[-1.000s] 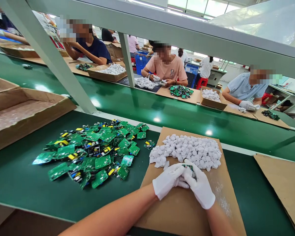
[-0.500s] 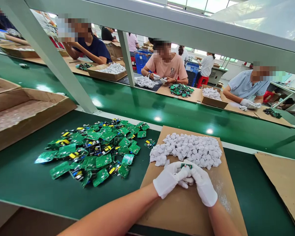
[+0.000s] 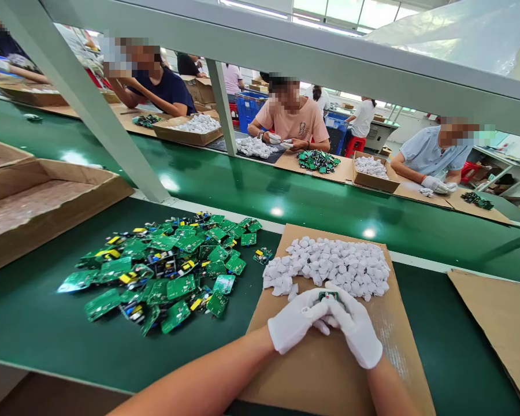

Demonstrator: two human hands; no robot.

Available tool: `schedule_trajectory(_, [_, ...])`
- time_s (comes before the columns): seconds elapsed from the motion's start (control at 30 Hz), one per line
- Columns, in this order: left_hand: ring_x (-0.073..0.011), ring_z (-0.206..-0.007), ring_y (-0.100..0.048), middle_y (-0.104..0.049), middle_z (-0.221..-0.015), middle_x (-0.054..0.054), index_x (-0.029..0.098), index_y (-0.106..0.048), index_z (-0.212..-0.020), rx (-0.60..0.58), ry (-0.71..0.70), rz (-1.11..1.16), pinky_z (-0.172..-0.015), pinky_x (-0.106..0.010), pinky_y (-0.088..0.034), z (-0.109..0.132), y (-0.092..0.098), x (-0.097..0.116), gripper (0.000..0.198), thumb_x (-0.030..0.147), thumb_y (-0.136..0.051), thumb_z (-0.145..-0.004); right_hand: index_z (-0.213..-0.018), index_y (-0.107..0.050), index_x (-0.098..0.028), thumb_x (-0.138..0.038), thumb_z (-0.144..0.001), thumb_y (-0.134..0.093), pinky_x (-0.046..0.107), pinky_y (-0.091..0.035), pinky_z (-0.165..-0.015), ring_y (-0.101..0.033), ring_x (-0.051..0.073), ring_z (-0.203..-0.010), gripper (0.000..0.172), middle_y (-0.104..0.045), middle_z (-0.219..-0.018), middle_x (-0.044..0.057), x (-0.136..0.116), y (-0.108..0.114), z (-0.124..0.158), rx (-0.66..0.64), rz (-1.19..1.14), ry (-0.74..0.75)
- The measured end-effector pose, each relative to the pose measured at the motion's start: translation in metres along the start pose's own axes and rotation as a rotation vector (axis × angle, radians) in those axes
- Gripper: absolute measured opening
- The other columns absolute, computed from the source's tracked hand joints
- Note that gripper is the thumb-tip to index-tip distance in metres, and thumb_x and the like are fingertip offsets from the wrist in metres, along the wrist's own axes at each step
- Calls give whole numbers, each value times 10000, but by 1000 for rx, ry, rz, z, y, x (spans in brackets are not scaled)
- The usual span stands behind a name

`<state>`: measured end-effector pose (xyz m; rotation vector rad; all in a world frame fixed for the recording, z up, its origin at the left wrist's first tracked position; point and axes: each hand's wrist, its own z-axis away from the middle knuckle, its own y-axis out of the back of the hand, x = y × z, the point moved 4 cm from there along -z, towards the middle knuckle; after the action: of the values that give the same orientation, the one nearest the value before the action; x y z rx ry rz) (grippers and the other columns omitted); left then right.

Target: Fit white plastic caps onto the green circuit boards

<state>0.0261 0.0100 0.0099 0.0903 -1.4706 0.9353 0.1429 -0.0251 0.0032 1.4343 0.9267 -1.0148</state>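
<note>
Head view: the left hand [image 3: 292,326] and the right hand [image 3: 355,332], both in white gloves, are seen pressed together low in the middle of the frame, over a cardboard sheet [image 3: 325,375] laid on the green desk [image 3: 34,329]. A small circuit board [image 3: 328,296] is clamped between their fingertips. Only its green upper edge is shown above the gloves, and whatever else may be gripped beneath it is hidden by the fingers. Just beyond the hands, on the far half of the same sheet, a heap of white shells [image 3: 333,263] is spread, its near edge close to the knuckles. To the left, on the bare desk, a heap of circuit boards [image 3: 164,271] is scattered, green with yellow and black parts, its right edge lying just beside the sheet. A cardboard tray [image 3: 47,199] is set at the far left. A second cardboard sheet [image 3: 502,323] is placed at the right, well apart from the hands. Behind the desk a green belt [image 3: 286,193] is run across the frame, and on its far side several people [image 3: 301,124] are seated at similar heaps.
</note>
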Motion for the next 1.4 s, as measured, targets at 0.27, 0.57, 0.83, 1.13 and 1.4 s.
schedule_trajectory(0.27, [-137,-708,-585,-612,-768,-54,152,-587,-940,-29,-19,-19,-601,-227,-474,1,-1,1,332,429,-574,-759,-1212,-554,-209,-425,-838,-504,342,-495,-865,-618,234,-977,435,-674,-1065,63,-1,2,1,-2,43,1])
schedule_trajectory(0.57, [-129,-704,-596,-628,-822,-73,141,-578,-945,-87,19,45,-626,-234,-482,3,-2,2,311,384,-592,-752,-1233,-525,-197,-357,-754,-617,300,-521,-780,-633,228,-919,514,-678,-1044,74,-1,0,4,22,158,6])
schedule_trajectory(0.83, [-142,-702,-626,-599,-928,-102,128,-564,-856,-68,82,295,-537,-201,-483,-2,10,4,277,392,-571,-774,-1309,-404,-169,-522,-884,-319,277,-478,-510,-589,150,-586,558,-685,-939,83,-5,17,3,59,-237,42])
schedule_trajectory(1.13, [-129,-685,-616,-613,-888,-57,177,-508,-910,202,-88,-34,-503,-196,-448,2,27,57,308,419,-598,-740,-981,-646,-233,-186,-741,-555,269,-485,-688,-613,158,-732,261,-666,-954,36,-1,3,0,61,577,212])
schedule_trajectory(1.4, [-134,-647,-558,-603,-676,4,99,-515,-1145,640,-265,-893,-640,-254,-429,-63,127,117,597,305,-688,-612,-957,-622,-213,-108,-788,-474,247,-468,-726,-599,148,-782,248,-626,-883,37,10,-1,-2,50,682,303])
